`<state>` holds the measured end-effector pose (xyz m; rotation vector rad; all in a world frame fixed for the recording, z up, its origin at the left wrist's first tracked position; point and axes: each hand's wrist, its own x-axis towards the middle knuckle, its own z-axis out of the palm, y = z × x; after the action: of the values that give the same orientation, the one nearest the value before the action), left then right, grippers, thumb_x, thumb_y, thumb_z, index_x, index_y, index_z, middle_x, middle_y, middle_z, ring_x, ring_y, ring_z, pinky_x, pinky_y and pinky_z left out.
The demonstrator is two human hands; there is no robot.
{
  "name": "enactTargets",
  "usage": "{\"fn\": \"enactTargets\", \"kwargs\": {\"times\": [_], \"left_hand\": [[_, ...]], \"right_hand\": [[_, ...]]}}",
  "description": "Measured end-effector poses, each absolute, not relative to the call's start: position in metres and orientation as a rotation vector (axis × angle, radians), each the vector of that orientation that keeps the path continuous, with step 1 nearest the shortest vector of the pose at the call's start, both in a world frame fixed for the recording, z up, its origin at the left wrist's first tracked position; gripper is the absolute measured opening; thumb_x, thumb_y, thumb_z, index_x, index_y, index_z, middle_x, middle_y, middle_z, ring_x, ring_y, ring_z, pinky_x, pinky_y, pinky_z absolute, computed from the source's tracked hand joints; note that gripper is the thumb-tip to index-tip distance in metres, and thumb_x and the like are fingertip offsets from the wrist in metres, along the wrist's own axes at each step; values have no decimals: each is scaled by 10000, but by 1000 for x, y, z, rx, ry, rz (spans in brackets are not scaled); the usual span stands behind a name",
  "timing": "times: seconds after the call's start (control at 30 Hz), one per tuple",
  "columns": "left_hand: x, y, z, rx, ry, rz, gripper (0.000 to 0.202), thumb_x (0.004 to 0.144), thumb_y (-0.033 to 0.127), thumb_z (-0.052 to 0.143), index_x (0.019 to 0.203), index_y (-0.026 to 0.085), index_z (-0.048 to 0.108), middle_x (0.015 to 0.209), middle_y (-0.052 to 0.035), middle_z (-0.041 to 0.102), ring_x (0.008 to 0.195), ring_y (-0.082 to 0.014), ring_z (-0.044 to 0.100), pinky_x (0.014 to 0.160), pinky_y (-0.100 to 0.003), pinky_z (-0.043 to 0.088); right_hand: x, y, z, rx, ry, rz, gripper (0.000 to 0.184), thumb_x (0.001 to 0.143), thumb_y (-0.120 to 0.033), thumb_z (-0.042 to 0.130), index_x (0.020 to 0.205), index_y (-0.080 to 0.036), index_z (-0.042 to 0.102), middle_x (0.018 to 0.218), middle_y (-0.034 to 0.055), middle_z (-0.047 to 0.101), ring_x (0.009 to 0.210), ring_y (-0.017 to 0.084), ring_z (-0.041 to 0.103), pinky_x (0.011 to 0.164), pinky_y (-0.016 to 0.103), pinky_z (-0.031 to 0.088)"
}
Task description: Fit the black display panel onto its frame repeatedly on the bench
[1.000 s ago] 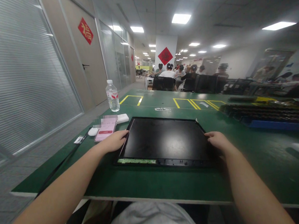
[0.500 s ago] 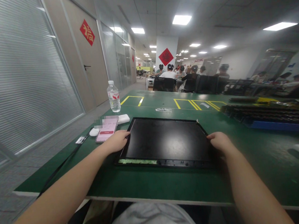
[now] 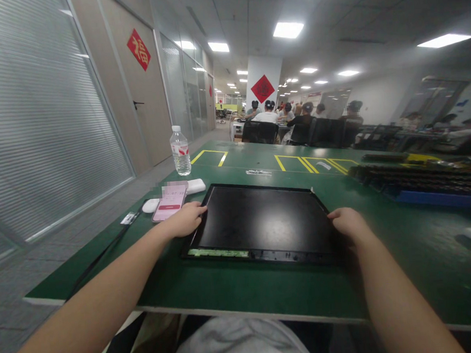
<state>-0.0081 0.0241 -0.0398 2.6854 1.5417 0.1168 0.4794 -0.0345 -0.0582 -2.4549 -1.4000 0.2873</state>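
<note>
Black display panel (image 3: 263, 223) lies flat on the green table (image 3: 235, 287), near its front edge. Left hand (image 3: 186, 219) rests on the panel's left edge, right hand (image 3: 348, 223) on its right edge, fingers curled over the rim. Beyond the left hand: phone (image 3: 169, 202), then water bottle (image 3: 180, 151).

The room was evenly lit from above by rows of white ceiling panels (image 3: 288, 30), bright enough to blow out at their centres. A soft patch of their glare sat on the black screen panel (image 3: 263, 223) on the green table (image 3: 243, 289), and the far tabletop shone faintly too. Shadows were weak and short. The wide lens bent the blinds (image 3: 33, 120) and ceiling lines near the edges. The corners were smeared, the distant seated people soft and hazy.
</note>
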Motion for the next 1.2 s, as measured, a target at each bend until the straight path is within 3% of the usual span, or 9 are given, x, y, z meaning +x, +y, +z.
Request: {"fn": "enactTargets", "kwargs": {"times": [0.27, 0.47, 0.63, 0.8, 1.07, 1.2], "left_hand": [[-7, 20, -40, 2642, 1575, 188, 548, 821, 108, 406, 1332, 42, 591, 1353, -199, 596, 1247, -294, 565, 1081, -381, 413], [-6, 15, -36, 2536, 1561, 341, 588, 783, 109, 439, 1357, 121, 565, 1365, -142, 622, 1271, -285, 566, 1083, -394, 421], [-7, 14, -35, 2481, 1557, 374, 664, 777, 110, 447, 1441, 116, 471, 1435, -139, 565, 1303, -267, 544, 1101, -370, 399], [-8, 15, -36, 2490, 1519, 397, 645, 776, 112, 449, 1417, 150, 506, 1409, -109, 596, 1276, -256, 570, 1080, -349, 419], [-6, 13, -34, 2459, 1535, 380, 648, 783, 106, 433, 1428, 94, 490, 1438, -140, 562, 1312, -256, 534, 1100, -358, 391], [-8, 14, -37, 2373, 1559, 436, 665, 743, 100, 458, 1402, 159, 532, 1416, -98, 592, 1272, -257, 570, 1070, -361, 426]], "right_hand": [[478, -36, -58, -2424, -1408, 247, 401, 652, -55, 607, 967, -231, 782, 1037, 88, 749, 943, 247, 691, 783, 294, 512], [479, -36, -63, -2313, -1329, 391, 400, 677, -16, 546, 976, -169, 763, 990, 110, 747, 863, 221, 696, 752, 276, 509], [480, -36, -64, -2238, -1273, 452, 360, 668, -9, 549, 916, -155, 764, 912, 108, 747, 825, 217, 696, 743, 269, 509], [481, -35, -66, -2204, -1265, 481, 348, 674, -15, 548, 918, -149, 758, 903, 110, 746, 801, 213, 692, 735, 274, 516], [483, -34, -69, -2198, -1271, 514, 342, 671, -10, 534, 896, -150, 751, 872, 99, 743, 791, 205, 690, 719, 261, 505], [484, -33, -69, -2207, -1263, 491, 334, 678, -32, 535, 896, -163, 752, 849, 93, 743, 785, 207, 693, 705, 261, 506]]}}
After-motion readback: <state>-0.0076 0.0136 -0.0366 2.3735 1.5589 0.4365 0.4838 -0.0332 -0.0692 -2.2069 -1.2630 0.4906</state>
